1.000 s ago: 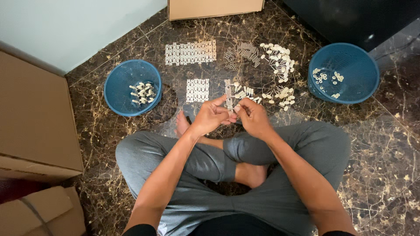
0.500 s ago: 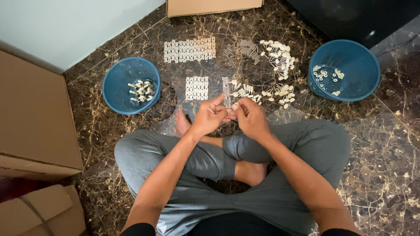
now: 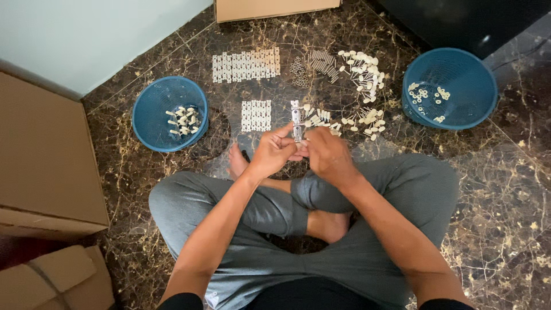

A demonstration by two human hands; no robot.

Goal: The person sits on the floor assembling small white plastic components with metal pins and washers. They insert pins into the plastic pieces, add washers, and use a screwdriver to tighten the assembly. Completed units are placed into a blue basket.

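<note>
Hands meet at frame centre: left hand [image 3: 274, 151] and right hand [image 3: 327, 154] both pinch a small metal strip [image 3: 297, 121], upright above the marble floor [image 3: 505, 189], between two blue baskets [image 3: 170, 113].

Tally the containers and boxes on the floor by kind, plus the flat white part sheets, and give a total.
Blue baskets: 2, left and right
Cardboard boxes: 3, top, left, bottom left
White part sheets: 2, large and small
Total: 7
</note>
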